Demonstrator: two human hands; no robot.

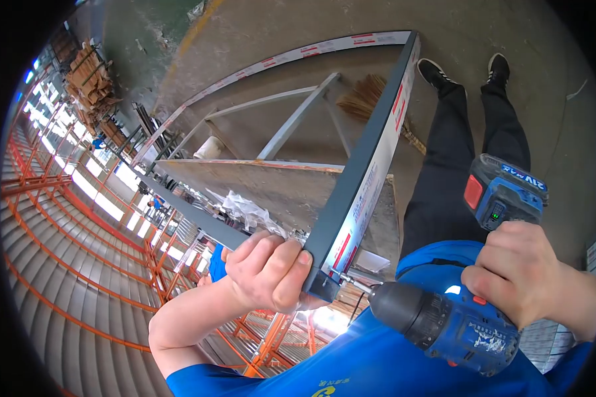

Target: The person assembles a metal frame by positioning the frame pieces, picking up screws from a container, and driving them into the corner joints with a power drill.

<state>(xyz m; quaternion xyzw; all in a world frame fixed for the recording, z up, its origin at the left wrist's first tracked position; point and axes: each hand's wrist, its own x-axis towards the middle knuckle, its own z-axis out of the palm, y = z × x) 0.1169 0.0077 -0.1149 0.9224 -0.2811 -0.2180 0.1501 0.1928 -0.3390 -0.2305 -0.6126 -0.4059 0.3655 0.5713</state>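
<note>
"Head camera: what is the right hand [513, 274] gripping?"

"It is holding a blue-and-black cordless drill [444, 324], fingers wrapping the handle between the motor housing and the battery [506, 192], which is showing a '21V MAX' marking and green indicator lights."

"Where is the drill pointing?"

"Its driver bit [357, 284] is pointing at the near corner of a dark grey metal frame [361, 172]. The tip is reaching the outer face; whether a screw is seating there cannot be told."

"State the left hand [266, 268]."

"It is gripping the same corner, fingers curling over the dark face, just beside the bit."

"Locate the frame."

"It is extending from the worker's hands past the legs, over a workbench [271, 183]. White-and-red tape [396, 119] is covering its outer sides. A plastic bag [248, 210] is lying on the bench; a broom [364, 98] is lying on the floor [563, 142] beyond."
</note>
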